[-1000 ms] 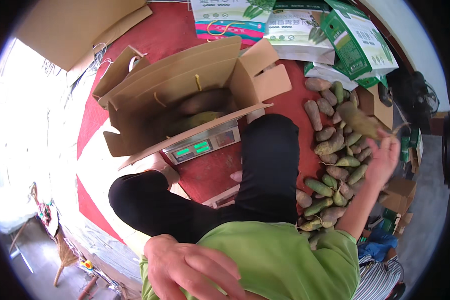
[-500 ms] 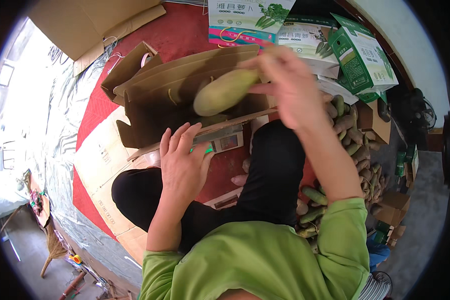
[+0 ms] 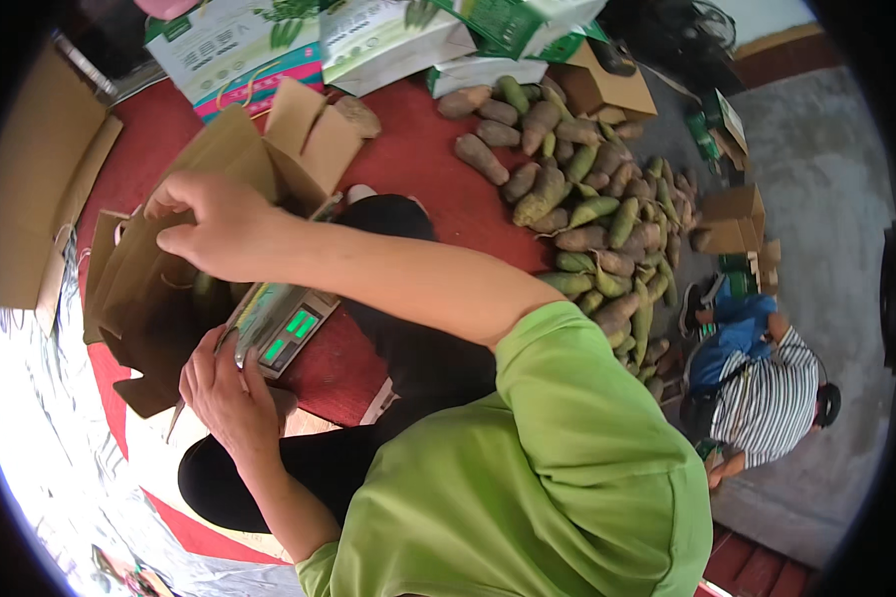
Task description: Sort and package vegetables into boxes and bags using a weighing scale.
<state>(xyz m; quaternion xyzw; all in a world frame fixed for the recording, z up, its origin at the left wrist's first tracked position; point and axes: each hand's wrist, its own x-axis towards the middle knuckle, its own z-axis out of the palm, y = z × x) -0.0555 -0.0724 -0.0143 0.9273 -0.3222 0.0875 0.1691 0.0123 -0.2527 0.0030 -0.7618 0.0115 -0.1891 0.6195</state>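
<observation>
An open brown cardboard box (image 3: 134, 303) stands at the left, its flaps raised. Over its opening, my right hand (image 3: 214, 227) is held with thumb and fingers apart and nothing between them. Partly shaded inside the box lies a green radish (image 3: 209, 291). My left hand (image 3: 231, 396) grips the near edge of the box, fingers over the rim and thumb outside. Right against that edge is a digital scale (image 3: 304, 343) with green lit displays; whether the box rests on it I cannot tell.
A large heap of green and soil-brown radishes (image 3: 607, 214) covers the red mat (image 3: 423, 119) to the right. Printed gift boxes (image 3: 393, 45) stand at the back. Small cartons (image 3: 732, 219) lie farther right, near a person in a striped shirt (image 3: 767, 398) bending down.
My right hand has let go of the radish it held over the box. The view has swung right, so the box appears farther left and the heap shows more fully.
</observation>
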